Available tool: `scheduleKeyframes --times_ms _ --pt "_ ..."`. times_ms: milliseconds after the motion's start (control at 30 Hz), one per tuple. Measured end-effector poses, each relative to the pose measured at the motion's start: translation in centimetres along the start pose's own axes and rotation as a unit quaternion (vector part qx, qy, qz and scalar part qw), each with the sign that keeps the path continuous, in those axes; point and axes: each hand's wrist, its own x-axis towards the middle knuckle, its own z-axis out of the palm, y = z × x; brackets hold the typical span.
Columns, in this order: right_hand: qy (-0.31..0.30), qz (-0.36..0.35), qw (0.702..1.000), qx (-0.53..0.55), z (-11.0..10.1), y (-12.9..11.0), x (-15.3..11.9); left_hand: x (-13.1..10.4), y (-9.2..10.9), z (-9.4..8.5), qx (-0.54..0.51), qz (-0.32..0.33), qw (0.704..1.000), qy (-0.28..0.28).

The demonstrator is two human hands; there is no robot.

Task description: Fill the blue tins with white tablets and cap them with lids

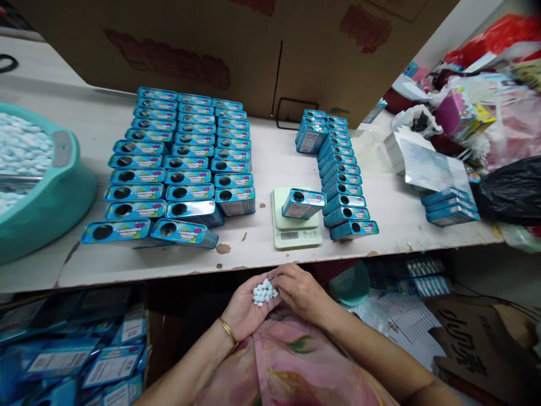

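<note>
Pink patterned clothing lies nearest in the head view, and just above it the left hand is cupped palm up around a small heap of pale pellets. Curled fingers of the right hand rest against that heap; whether they pinch any pellet cannot be told. Work looks partway along: one blue tin stands tilted on the pale green scale, its round mouth uncovered, while a large block of tins stands to the left and a smaller row of tins to the right. Which group is finished is unclear, since most openings look dark and their fill cannot be judged. At far left, a teal tub holds many more pellets around a metal tool, so plenty remains. Below the table, a cardboard box contains jumbled blue tins.
</note>
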Motion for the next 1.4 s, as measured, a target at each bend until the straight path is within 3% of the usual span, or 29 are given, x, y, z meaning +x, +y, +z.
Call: scheduleKeyframes --times_ms 300,600,767,867,1000,1067,1167,1233,1300,1400 --pt "0.071 -0.004 0.995 0.076 -1.4 0.3 0.9 -0.1 0.1 1.2 -0.025 0.016 0.999 -0.022" --pt "0.233 -0.007 0.970 -0.061 -10.1 2.7 5.2 -0.6 0.4 1.4 0.007 0.019 1.000 0.013" --pt "0.218 -0.024 0.972 -0.083 -11.3 4.4 7.8 -0.7 0.3 1.4 -0.001 0.023 0.999 0.022" --pt "0.250 -0.017 0.965 -0.077 -11.1 4.6 7.4 -0.8 0.3 1.3 -0.001 0.024 0.999 0.024" --pt "0.291 0.010 0.954 -0.071 -9.7 3.0 4.6 -0.7 0.3 1.2 0.007 0.019 0.999 0.024" --pt "0.246 -0.003 0.967 -0.061 -7.8 1.7 2.9 -0.5 0.2 1.2 0.012 0.017 0.999 0.027" --pt "0.083 -0.055 0.991 -0.086 -4.0 -0.3 0.6 -0.4 -0.1 1.2 0.012 0.017 0.999 0.031" --pt "0.001 -0.047 0.991 -0.127 -1.8 -1.0 -0.5 -0.3 -0.4 1.2 0.015 0.012 0.999 0.036" --pt "-0.026 -0.022 0.988 -0.150 -0.5 -1.3 -1.1 -0.3 -0.6 1.1 0.024 0.001 0.999 0.046" --pt "-0.036 -0.016 0.988 -0.146 -0.1 -1.0 -1.4 -0.3 -0.7 1.1 0.036 -0.004 0.998 0.060"
